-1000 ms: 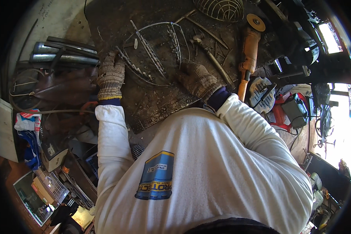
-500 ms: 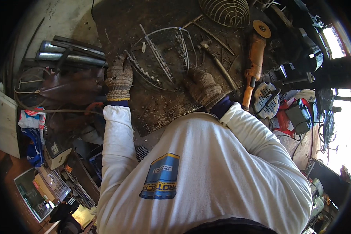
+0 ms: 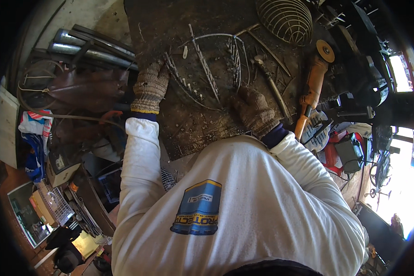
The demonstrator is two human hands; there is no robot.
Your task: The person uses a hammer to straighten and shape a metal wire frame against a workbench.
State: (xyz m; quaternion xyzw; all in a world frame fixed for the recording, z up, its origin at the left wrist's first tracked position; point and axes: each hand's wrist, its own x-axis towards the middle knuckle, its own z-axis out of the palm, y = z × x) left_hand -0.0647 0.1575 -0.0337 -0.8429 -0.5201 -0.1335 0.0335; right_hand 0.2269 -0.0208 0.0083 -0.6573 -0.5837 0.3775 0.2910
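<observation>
A curved metal frame (image 3: 200, 63), made of bent rod with twisted bars across it, lies on the dark, worn worktop (image 3: 188, 133). My left hand (image 3: 151, 87), in a brown knitted glove, grips its left edge, fingertips at the end of the curved bar. On the opposite side, my right hand (image 3: 254, 110), gloved alike, is closed at the lower right end of the frame; its fingertips are partly hidden. A hammer (image 3: 272, 87) rests right of the frame. Beside it lies an orange angle grinder (image 3: 313, 85) with a round disc.
A domed wire basket (image 3: 287, 20) sits at the far right of the worktop. Thin rods (image 3: 271, 48) and a small pale piece (image 3: 185, 52) lie about the frame. Metal pipes (image 3: 89, 50) and brown leather (image 3: 87, 87) are at the left. A red-and-black machine (image 3: 347, 152) stands at the right.
The whole view has shifted and turned slightly, so the worktop things appear further right. Both hands stay at the frame, with little visible movement against it.
</observation>
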